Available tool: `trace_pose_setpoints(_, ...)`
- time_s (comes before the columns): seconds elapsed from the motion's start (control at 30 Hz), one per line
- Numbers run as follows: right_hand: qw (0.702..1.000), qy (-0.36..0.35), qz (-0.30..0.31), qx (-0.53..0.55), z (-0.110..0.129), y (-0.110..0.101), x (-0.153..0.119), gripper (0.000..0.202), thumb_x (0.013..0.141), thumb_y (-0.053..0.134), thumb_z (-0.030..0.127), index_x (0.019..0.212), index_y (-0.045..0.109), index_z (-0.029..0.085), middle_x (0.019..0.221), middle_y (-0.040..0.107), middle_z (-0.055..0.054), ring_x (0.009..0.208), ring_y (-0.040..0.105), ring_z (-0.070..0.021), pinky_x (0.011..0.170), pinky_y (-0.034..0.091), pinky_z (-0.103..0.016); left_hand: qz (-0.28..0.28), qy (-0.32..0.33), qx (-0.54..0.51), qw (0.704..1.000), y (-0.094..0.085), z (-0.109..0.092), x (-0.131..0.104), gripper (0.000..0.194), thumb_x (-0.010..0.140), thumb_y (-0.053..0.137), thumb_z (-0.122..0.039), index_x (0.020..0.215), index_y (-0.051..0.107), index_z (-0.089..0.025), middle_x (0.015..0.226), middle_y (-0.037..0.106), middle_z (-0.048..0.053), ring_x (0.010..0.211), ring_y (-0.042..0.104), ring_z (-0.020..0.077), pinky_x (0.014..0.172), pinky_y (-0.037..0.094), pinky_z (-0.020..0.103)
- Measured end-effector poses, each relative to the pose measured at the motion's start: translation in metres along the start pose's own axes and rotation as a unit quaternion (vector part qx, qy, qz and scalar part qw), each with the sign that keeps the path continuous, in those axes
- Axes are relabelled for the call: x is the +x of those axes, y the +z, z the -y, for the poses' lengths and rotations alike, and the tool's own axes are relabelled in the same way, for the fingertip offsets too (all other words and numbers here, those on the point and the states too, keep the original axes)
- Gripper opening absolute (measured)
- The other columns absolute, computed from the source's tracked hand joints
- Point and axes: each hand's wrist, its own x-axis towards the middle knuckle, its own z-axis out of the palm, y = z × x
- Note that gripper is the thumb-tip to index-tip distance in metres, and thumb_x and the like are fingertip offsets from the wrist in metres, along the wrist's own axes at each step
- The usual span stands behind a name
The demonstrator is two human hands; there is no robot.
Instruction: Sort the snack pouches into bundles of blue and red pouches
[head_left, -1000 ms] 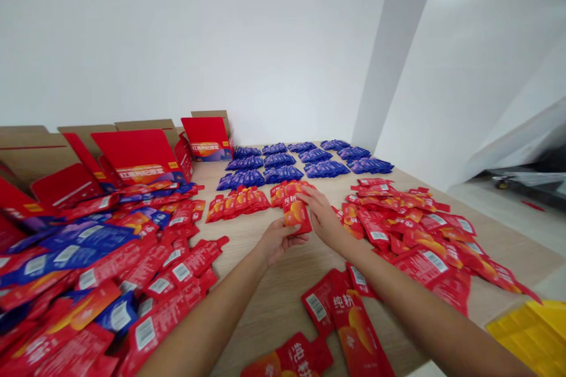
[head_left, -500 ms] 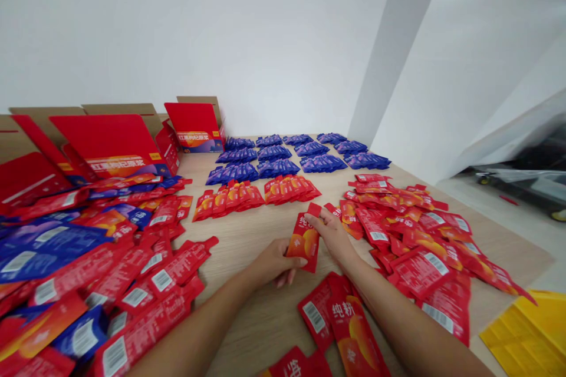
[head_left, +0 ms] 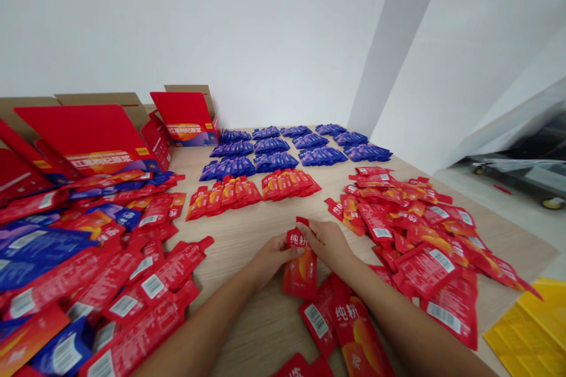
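Observation:
A red pouch [head_left: 301, 277] with an orange fruit print is held upright above the table, front centre. My left hand [head_left: 273, 258] grips its left side, thumb across the front. At its top right corner, near the spout end, my right hand [head_left: 325, 241] pinches it. More red pouches [head_left: 360, 330] lie just below my right forearm. Beyond my hands are two fanned groups of red pouches [head_left: 289, 184], and behind them rows of blue pouches [head_left: 276, 161].
Mixed red and blue pouches [head_left: 150, 285] are heaped at the left, with open red cartons [head_left: 186, 118] behind. Another red heap [head_left: 424, 230] covers the right of the wooden table [head_left: 230, 318]. Yellow material [head_left: 530, 330] lies at the lower right; a wheeled cart [head_left: 526, 171] stands beyond.
The held pouch has become more upright and moved slightly lower. My left hand has shifted up its side, and my right hand has come down a little. The view has shifted slightly.

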Motion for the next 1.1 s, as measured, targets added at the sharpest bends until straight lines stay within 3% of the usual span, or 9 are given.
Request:
trace_pose_setpoints(0.17, 0.993, 0.064, -0.03, -0.089, -0.009, -0.019, 0.006, 0.033, 0.095, 0.027, 0.034, 0.08, 0.055, 0.021, 0.066, 0.064, -0.004, 0.061, 0.058, -0.0181, 0.057, 0.036, -0.026, -0.039, -0.019, -0.053, 0.998, 0.004, -0.004, 0.0, 0.032, 0.063, 0.077, -0.027, 0.087, 0.062, -0.013, 0.071, 0.068, 0.002, 0.057, 0.062, 0.0135, 0.06, 0.052, 0.027)
trace_pose_setpoints(0.23, 0.984, 0.107, -0.038, -0.138, -0.021, -0.029, 0.009, 0.025, 0.093, 0.031, 0.025, 0.097, 0.054, 0.018, 0.082, 0.067, -0.009, 0.076, 0.062, -0.0208, 0.067, 0.041, -0.028, -0.069, -0.017, -0.079, 0.994, 0.003, -0.008, -0.001, 0.028, 0.067, 0.072, -0.025, 0.089, 0.06, -0.013, 0.07, 0.067, 0.003, 0.055, 0.063, 0.0157, 0.059, 0.053, 0.031)
trace_pose_setpoints(0.33, 0.946, 0.173, 0.003, -0.274, -0.043, -0.04, 0.011, 0.035, 0.083, 0.044, 0.016, 0.117, 0.05, 0.009, 0.114, 0.06, -0.021, 0.107, 0.054, -0.0309, 0.086, 0.04, -0.039, -0.123, -0.008, -0.121, 0.985, -0.003, -0.012, -0.001, 0.02, 0.077, 0.062, -0.023, 0.093, 0.057, -0.013, 0.071, 0.068, 0.006, 0.058, 0.065, 0.0176, 0.056, 0.053, 0.029)
trace_pose_setpoints(0.4, 0.921, 0.197, 0.049, -0.331, -0.055, -0.043, 0.01, 0.042, 0.08, 0.045, 0.013, 0.121, 0.049, 0.007, 0.125, 0.054, -0.023, 0.118, 0.046, -0.0348, 0.092, 0.037, -0.044, -0.139, -0.008, -0.149, 0.979, -0.006, -0.015, -0.002, 0.02, 0.08, 0.057, -0.021, 0.098, 0.055, -0.013, 0.076, 0.069, 0.008, 0.064, 0.067, 0.0184, 0.057, 0.053, 0.028)
trace_pose_setpoints(0.5, 0.915, 0.194, 0.075, -0.346, -0.064, -0.043, 0.01, 0.04, 0.08, 0.041, 0.01, 0.118, 0.054, 0.006, 0.121, 0.057, -0.022, 0.118, 0.047, -0.0318, 0.094, 0.037, -0.04, -0.124, 0.003, -0.17, 0.978, -0.008, -0.016, -0.003, 0.033, 0.075, 0.061, -0.014, 0.107, 0.053, -0.014, 0.086, 0.069, 0.009, 0.076, 0.068, 0.0205, 0.067, 0.054, 0.031)
trace_pose_setpoints(0.67, 0.918, 0.196, 0.056, -0.341, -0.058, -0.045, 0.013, 0.041, 0.079, 0.04, 0.006, 0.118, 0.053, 0.0, 0.114, 0.061, -0.023, 0.108, 0.056, -0.0271, 0.092, 0.038, -0.032, -0.09, 0.026, -0.155, 0.983, -0.006, -0.014, -0.007, 0.056, 0.06, 0.066, 0.003, 0.11, 0.053, -0.017, 0.095, 0.069, 0.008, 0.083, 0.068, 0.0198, 0.076, 0.052, 0.03)
trace_pose_setpoints(0.93, 0.914, 0.221, 0.044, -0.337, -0.054, -0.053, 0.014, 0.036, 0.08, 0.041, 0.005, 0.113, 0.057, 0.008, 0.101, 0.066, -0.019, 0.098, 0.061, -0.0266, 0.079, 0.042, -0.031, -0.082, 0.025, -0.152, 0.985, -0.008, -0.011, -0.004, 0.044, 0.064, 0.067, 0.0, 0.104, 0.058, -0.014, 0.102, 0.068, 0.01, 0.081, 0.067, 0.0206, 0.075, 0.054, 0.036)
trace_pose_setpoints(1.1, 0.91, 0.215, 0.028, -0.353, -0.062, -0.057, 0.012, 0.026, 0.085, 0.04, 0.012, 0.096, 0.063, 0.009, 0.098, 0.066, -0.018, 0.092, 0.062, -0.0267, 0.076, 0.042, -0.032, -0.082, 0.014, -0.147, 0.986, -0.007, -0.012, -0.004, 0.035, 0.067, 0.067, -0.004, 0.1, 0.06, -0.012, 0.104, 0.068, 0.012, 0.079, 0.067, 0.0203, 0.073, 0.055, 0.035)
